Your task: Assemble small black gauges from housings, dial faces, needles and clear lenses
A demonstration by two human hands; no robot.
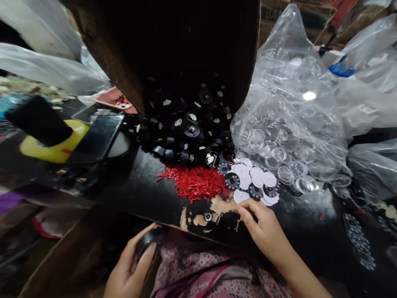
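Observation:
Low at the table's front edge, my left hand (pixel 130 260) is wrapped round a dark round part (pixel 148 239). My right hand (pixel 259 221) is over the worn patch of the black table (pixel 294 231), thumb and fingertips pinched together; anything between them is too small to make out. Just beyond it lie white and black printed discs (pixel 244 176). To their left spreads a pile of red slivers (pixel 198 182). A small ring-like piece (pixel 207 216) and a few tiny metal pieces rest between my hands.
A large open carton (pixel 198 37) spills black round parts (pixel 192 130) at the back. Right of it, a plastic bag (pixel 288 107) holds clear round covers. On the left are a phone (pixel 97 138), a yellow round object (pixel 37 145) and a pink tray (pixel 113 99).

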